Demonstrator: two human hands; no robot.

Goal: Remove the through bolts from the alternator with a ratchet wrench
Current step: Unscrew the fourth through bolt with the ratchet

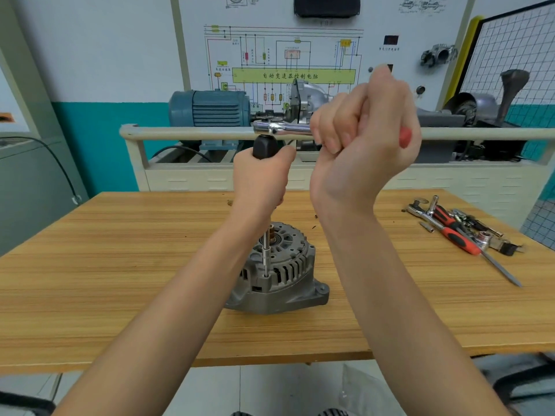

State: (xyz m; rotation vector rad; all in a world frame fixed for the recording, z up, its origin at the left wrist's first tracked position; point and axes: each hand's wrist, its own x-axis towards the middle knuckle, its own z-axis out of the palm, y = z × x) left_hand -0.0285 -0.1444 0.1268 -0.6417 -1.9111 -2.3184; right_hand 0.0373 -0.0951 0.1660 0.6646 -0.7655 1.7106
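1. The right hand [365,136] is clamped in a fist round the ratchet [285,129] handle, whose red end shows past the palm
2. The ratchet lies level, its chrome head pointing left, above the left hand
3. The left hand [261,178] is wrapped round a black grip [265,147] just under the ratchet head
4. The two hands sit near each other but apart, both raised above the tabletop [120,265]
5. A thin extension [266,253] runs straight down from below the left hand to a bolt hole on the alternator [279,274]; the bolt itself is too small to tell
6. The alternator stands near the middle of the wooden tabletop, between the forearms, slotted face up, with a mounting ear at its lower right
7. Well to the right lies a heap of tools [468,226]: a red-and-black screwdriver, a second ratchet, sockets and bits
8. Behind the tabletop stands a cream frame holding a blue motor [210,108] and a gearbox
9. A wiring board [285,61] hangs on the wall behind, and a mesh panel [516,46] stands at far right
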